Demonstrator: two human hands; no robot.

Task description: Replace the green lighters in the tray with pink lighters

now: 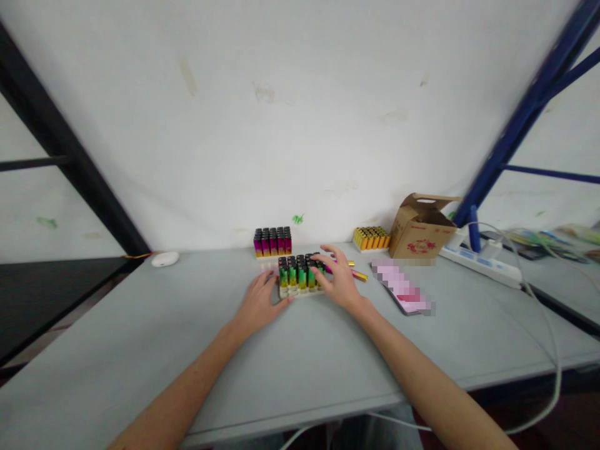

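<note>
Black-topped tubes (302, 275), shading from green to yellow, stand upright in rows in a white tray (300, 292). My left hand (260, 303) is at the tray's left end, its thumb on the front corner and its fingers curled by the left side, steadying it. Over the right end of the rows is my right hand (341, 278), fingers apart and bent around the tube tops; I see nothing lifted in it. Loose purple-and-gold tubes (360, 275) lie on the table just beyond it, partly hidden by that hand.
Behind stands a block of purple-and-gold tubes (272, 242) with black tops. Yellow tubes (372, 238) fill another tray beside an open cardboard box (419, 237). A phone (400, 287), a power strip (482, 265) with cables and a white case (165, 259) lie on the grey table (300, 375).
</note>
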